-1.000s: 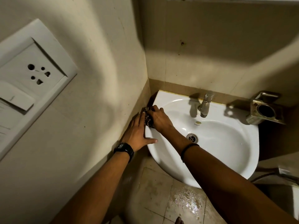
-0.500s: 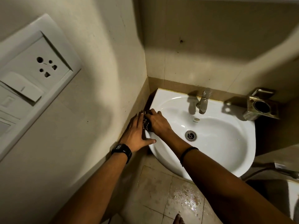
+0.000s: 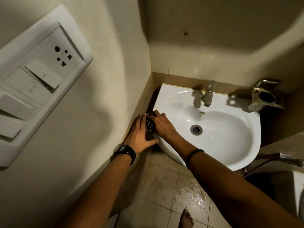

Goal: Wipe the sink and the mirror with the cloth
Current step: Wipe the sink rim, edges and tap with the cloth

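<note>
Light is gleaming off the glossy white ceramic sink [image 3: 230, 155], the dull metal tap [image 3: 208, 96] and the wet, stained floor tiles [image 3: 164, 186].

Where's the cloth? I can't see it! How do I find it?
Find the white sink in the corner, then its left edge by the wall. The cloth is the dark speckled bundle squeezed between the left hand and right hand, the only patterned thing there.

white sink [image 3: 167, 96], dark speckled cloth [image 3: 150, 125], beige wall [image 3: 107, 38]
</note>
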